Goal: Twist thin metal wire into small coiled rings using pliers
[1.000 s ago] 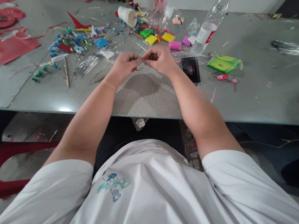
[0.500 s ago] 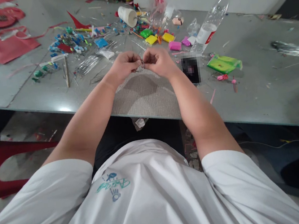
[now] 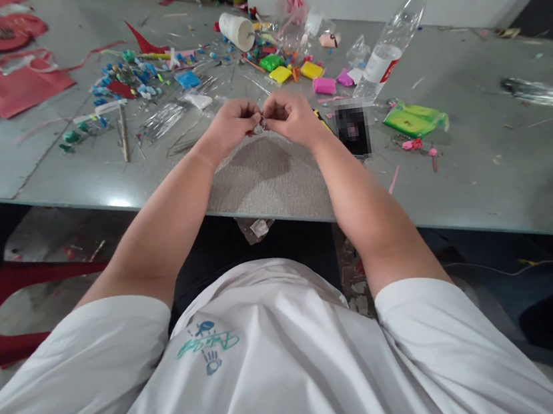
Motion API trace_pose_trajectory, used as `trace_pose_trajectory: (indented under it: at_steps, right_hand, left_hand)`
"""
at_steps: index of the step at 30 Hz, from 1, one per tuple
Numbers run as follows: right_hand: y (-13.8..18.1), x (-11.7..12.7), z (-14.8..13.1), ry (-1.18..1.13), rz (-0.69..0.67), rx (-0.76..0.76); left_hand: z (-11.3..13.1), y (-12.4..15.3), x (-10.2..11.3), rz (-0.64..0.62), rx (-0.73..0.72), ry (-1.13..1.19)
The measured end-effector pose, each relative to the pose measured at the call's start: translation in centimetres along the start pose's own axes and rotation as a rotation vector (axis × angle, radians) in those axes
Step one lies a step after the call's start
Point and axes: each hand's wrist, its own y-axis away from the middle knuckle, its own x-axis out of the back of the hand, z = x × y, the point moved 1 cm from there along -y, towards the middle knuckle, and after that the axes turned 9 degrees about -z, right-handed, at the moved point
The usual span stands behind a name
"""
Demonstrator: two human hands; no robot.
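Observation:
My left hand (image 3: pixel 233 123) and my right hand (image 3: pixel 290 112) meet above a grey textured mat (image 3: pixel 264 185) at the table's front. Fingers of both are pinched on a small bent piece of thin wire (image 3: pixel 260 127), which shows between the fingertips; its full shape is hidden by them. Right of my right hand lies a dark object with a blurred-out face (image 3: pixel 352 129), and a bit of yellow and black shows beside my wrist. Left of my left hand lie a bundle of thin wires (image 3: pixel 165 118) and a white packet (image 3: pixel 199 100).
A water bottle (image 3: pixel 388 45) stands at the right, near a green packet (image 3: pixel 414 117). Coloured clay packs (image 3: pixel 311 70) and a white tub (image 3: pixel 237 32) lie behind my hands. Small blue pieces (image 3: pixel 124 78) and red material (image 3: pixel 22 84) are at the left. A red stool (image 3: pixel 25 342) is below.
My right hand has shifted slightly left, and its fingers have turned a little around the wire. More of the yellow and black thing beside my right wrist shows now.

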Motion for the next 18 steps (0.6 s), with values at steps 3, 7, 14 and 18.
trace_pose_trajectory:
  at_steps: [3, 7, 14, 18]
  right_hand:
    - [0.3, 0.1, -0.4, -0.010, -0.041, -0.010]
    - [0.3, -0.1, -1.0, -0.057, -0.049, -0.041]
    - [0.0, -0.9, -1.3, -0.038, -0.022, -0.073]
    - [0.1, -1.2, -1.1, -0.032, 0.002, -0.052]
  left_hand:
    - [-0.3, -0.3, 0.1, -0.011, 0.010, -0.039]
    - [-0.1, -0.2, 0.2, 0.001, 0.004, -0.041]
    - [0.7, 0.4, 0.1, -0.051, 0.004, 0.068]
    - [0.5, 0.3, -0.2, -0.064, -0.014, 0.140]
